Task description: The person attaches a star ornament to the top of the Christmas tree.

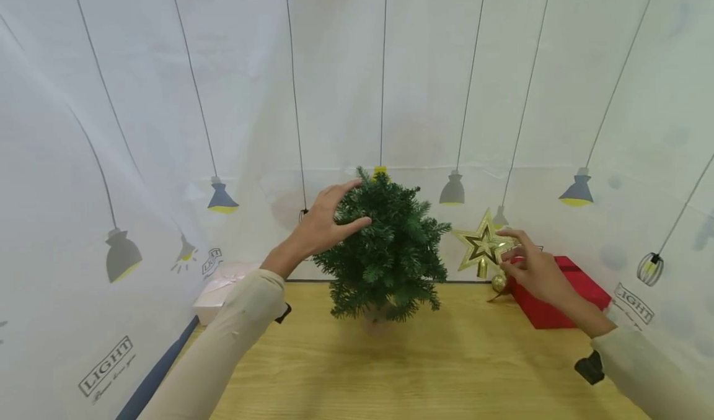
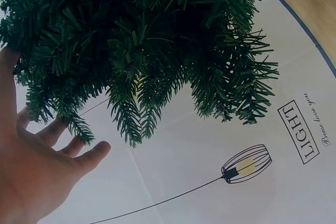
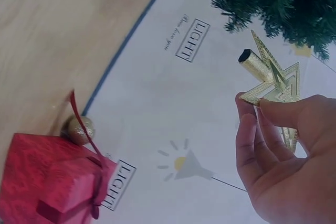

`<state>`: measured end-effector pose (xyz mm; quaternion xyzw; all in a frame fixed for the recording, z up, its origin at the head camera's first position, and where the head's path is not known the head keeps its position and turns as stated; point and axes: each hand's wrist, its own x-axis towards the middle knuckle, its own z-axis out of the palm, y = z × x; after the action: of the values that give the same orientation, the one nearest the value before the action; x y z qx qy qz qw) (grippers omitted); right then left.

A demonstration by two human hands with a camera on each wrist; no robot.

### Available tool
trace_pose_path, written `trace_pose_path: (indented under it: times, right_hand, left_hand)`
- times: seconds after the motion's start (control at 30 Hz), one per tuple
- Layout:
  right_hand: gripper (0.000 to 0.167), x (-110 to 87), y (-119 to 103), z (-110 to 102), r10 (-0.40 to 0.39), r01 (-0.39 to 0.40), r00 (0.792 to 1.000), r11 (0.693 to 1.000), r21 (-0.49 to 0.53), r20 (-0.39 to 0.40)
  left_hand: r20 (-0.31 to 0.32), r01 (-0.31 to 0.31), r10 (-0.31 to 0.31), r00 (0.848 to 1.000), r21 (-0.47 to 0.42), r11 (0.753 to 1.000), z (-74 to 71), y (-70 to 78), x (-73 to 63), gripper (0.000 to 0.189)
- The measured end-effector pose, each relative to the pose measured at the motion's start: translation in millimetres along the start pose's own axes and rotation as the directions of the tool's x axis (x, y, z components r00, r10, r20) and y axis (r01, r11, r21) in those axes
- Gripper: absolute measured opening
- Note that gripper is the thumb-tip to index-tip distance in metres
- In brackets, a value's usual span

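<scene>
A small green artificial Christmas tree [image 1: 390,240] stands upright on the wooden table. My left hand [image 1: 323,215] is at the tree's upper left, thumb and fingers spread around the branches; in the left wrist view the fingers [image 2: 92,156] are fairly straight beside the sprigs. To the right of the tree, my right hand [image 1: 535,271] pinches a gold star tree topper [image 1: 482,243] by one of its points. The star's short hollow tube [image 3: 255,65] shows in the right wrist view, and the star is apart from the tree.
A red gift box [image 1: 563,296] sits at the table's right, with a gold ball [image 1: 498,282] beside it. At the left back is a pale pink box [image 1: 220,290]. A white sheet printed with lamps [image 1: 334,98] hangs behind the wooden table [image 1: 401,376].
</scene>
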<state>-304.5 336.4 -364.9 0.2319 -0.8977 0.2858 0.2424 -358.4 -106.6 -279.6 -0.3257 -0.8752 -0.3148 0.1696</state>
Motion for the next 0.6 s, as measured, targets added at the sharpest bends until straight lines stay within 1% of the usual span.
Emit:
trace_pose_path:
  times: [0.17, 0.6]
  right_hand:
    - [0.066, 8.5, -4, -9, 0.013, -0.012, 1.0, 0.999, 0.034, -0.012]
    - [0.067, 29.7, -29, -30, -0.065, 0.067, 0.993, 0.997, 0.023, -0.098]
  left_hand:
    - [-0.009, -0.009, 0.009, 1.0, 0.005, 1.0, -0.1, 0.2, 0.3, 0.081]
    - [-0.007, -0.005, 0.005, 1.0, 0.008, 1.0, 0.7, -0.4, 0.7, 0.081]
